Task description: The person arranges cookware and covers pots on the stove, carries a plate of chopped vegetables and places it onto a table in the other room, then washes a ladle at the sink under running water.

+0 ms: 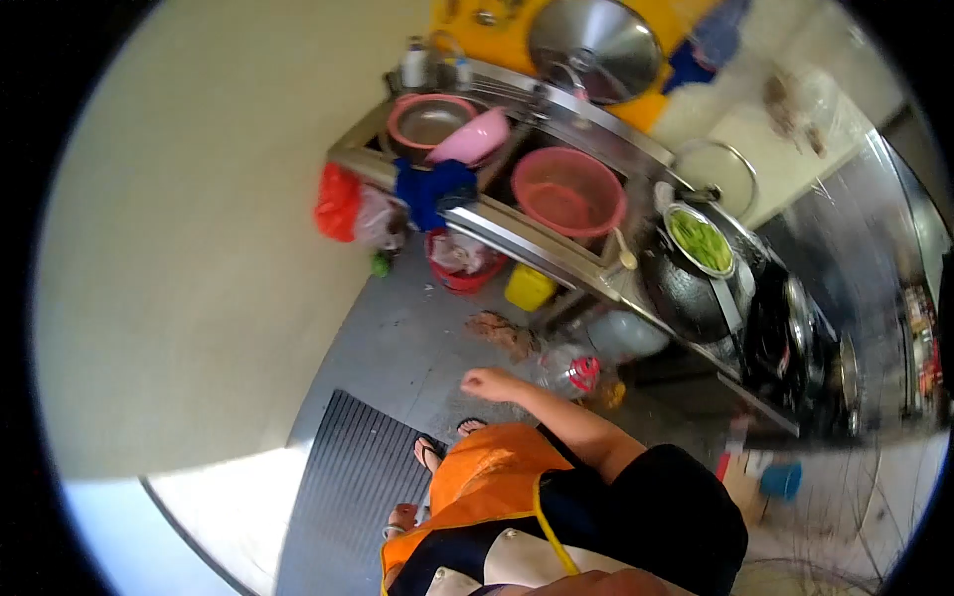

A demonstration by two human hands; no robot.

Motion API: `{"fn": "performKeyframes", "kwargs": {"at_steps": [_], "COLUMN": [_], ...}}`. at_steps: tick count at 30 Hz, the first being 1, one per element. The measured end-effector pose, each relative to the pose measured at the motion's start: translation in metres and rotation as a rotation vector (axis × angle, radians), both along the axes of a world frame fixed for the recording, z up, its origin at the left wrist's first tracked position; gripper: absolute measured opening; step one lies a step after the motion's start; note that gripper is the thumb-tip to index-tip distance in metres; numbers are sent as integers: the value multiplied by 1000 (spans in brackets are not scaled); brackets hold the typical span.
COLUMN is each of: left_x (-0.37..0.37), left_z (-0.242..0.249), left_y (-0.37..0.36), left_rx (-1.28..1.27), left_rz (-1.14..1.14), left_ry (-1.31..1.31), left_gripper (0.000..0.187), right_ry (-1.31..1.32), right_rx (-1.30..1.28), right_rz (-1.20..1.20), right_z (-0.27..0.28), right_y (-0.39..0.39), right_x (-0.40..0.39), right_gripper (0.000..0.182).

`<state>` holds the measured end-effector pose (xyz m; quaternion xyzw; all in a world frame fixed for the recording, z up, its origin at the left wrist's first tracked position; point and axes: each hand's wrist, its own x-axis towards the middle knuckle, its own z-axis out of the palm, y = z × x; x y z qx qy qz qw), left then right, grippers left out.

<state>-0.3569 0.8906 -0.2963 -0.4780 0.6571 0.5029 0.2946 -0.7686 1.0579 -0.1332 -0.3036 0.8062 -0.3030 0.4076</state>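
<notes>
My right hand [487, 383] is held out in front of my orange apron [502, 467], above the grey floor. Its fingers are curled in, and no object shows in them. Nearest to it in the view are a clear plastic bottle with a red cap [584, 373] and a brown crumpled piece [502, 335] on the floor. What looks like my left hand [402, 516], with a pale band at the wrist, hangs low beside the apron. It is small and partly hidden, so its fingers cannot be made out.
A steel sink counter [527, 238] holds a pink basin [571, 194] and a tilted pink bowl [472, 137]. On the right, a bowl of green vegetables [699, 238] sits by a dark wok [678, 296]. Below are a red bin [467, 281], a yellow container [530, 287] and a ribbed mat [348, 487].
</notes>
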Motion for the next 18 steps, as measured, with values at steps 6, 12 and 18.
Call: {"fn": "performKeyframes", "kwargs": {"at_steps": [6, 12, 18], "left_x": [-22, -150, -300], "left_z": [-89, -62, -48], "left_y": [-214, -293, -195], "left_rx": [-24, -116, -604], "left_rz": [-485, -180, -1492], "left_ry": [-72, 312, 621], "left_gripper": [43, 36, 40], "right_ry": [279, 121, -301], "right_rx": [523, 607, 494], "right_rz": [-417, -757, -1011], "right_z": [-48, -31, -54], "right_y": [199, 258, 297], "right_x": [58, 166, 233], "right_gripper": [39, 35, 31]}}
